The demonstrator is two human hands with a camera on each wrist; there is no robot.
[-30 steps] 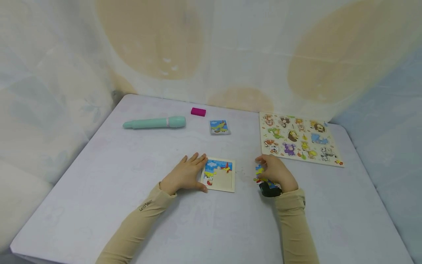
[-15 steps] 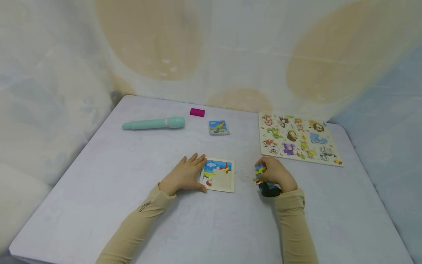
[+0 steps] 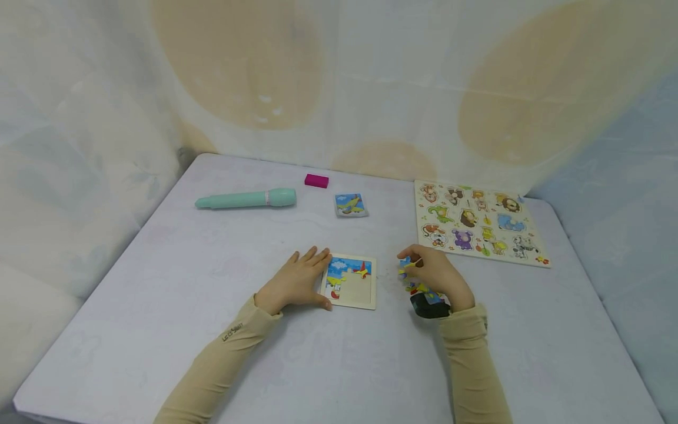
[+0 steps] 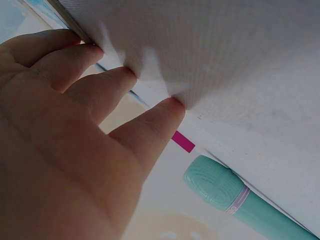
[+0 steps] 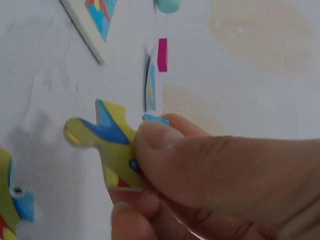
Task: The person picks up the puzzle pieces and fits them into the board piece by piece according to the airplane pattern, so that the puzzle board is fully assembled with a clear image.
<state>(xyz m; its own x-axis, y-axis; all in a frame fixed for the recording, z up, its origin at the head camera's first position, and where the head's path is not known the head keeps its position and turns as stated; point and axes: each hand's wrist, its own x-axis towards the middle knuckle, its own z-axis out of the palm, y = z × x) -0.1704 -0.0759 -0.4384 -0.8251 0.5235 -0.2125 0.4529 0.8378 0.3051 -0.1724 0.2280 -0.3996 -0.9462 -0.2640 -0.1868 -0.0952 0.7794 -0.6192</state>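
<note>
A small wooden puzzle tray [image 3: 375,288] lies in the middle of the table, partly filled with sky and airplane pieces along its top and left side. My left hand [image 3: 296,281] rests spread at the tray's left edge, fingertips touching table and frame. To the right of the tray, my right hand [image 3: 438,275] pinches a yellow and blue puzzle piece [image 5: 114,145] between thumb and fingers, held above the table. Below that hand lie several loose puzzle pieces [image 3: 418,290], partly hidden by the hand and the black wrist camera [image 3: 429,307].
A board with cartoon animals [image 3: 482,224] lies at the back right. Toward the back are a wrapped airplane puzzle [image 3: 350,205], a magenta block [image 3: 316,181] and a mint-green microphone-shaped thing [image 3: 246,199]. Fabric walls border the table [image 3: 339,371].
My right hand has lifted a puzzle piece off the loose ones and shifted slightly left with it. The left hand has stayed at the tray.
</note>
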